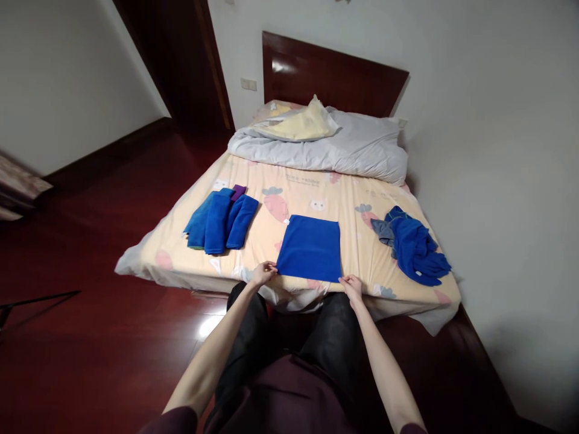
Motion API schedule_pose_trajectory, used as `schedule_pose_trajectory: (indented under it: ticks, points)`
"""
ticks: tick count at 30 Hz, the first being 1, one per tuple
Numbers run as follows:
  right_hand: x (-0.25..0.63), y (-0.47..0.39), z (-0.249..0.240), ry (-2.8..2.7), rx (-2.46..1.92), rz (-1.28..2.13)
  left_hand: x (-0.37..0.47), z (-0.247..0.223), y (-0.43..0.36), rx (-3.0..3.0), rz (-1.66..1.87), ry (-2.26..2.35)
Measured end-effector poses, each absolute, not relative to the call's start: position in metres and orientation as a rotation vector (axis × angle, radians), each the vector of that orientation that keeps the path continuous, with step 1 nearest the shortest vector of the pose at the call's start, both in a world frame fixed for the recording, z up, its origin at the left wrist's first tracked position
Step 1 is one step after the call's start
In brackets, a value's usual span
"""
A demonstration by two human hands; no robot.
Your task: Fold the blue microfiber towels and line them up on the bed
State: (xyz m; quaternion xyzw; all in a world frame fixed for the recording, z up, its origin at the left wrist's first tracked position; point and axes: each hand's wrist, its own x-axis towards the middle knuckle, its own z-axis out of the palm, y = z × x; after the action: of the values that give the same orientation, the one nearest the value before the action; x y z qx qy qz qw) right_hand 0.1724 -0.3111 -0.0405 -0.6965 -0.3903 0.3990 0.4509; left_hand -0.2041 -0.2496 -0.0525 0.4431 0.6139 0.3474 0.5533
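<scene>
A blue towel (309, 248) lies flat and nearly square on the bed, close to its near edge. A small white tag shows at its far left corner. My left hand (263, 273) pinches the near left corner, and my right hand (351, 286) pinches the near right corner. To the left lie several folded blue towels (218, 222) side by side, with a bit of purple cloth (237, 191) behind them. On the right sits a crumpled heap of blue cloths (414, 246) with a grey-blue piece (383, 231) at its left side.
The bed (316, 196) has a cream sheet with carrot patterns. At its far end are a rumpled grey quilt (289, 152), a yellow pillow (301, 123) and a dark wooden headboard (332, 75). A thin black stand leg (40, 299) is on the floor at left.
</scene>
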Motion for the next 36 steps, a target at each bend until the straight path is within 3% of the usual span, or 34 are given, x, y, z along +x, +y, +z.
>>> schedule_pose_trajectory:
  ticks: [10,21,28,36]
  points:
    - [0.180,-0.337,-0.045,-0.877,-1.689,1.153,-0.222,-0.052,-0.263,1.053,0.724,1.388]
    - [0.173,-0.336,-0.038,-0.982,-1.774,1.103,-0.211,-0.043,-0.263,0.990,0.646,1.405]
    - [0.190,-0.354,-0.046,-0.971,-1.767,1.284,-0.230,-0.046,-0.286,0.974,0.487,1.269]
    - [0.191,-0.314,-0.034,-0.847,-1.747,1.366,-0.220,-0.052,-0.233,0.987,0.465,1.306]
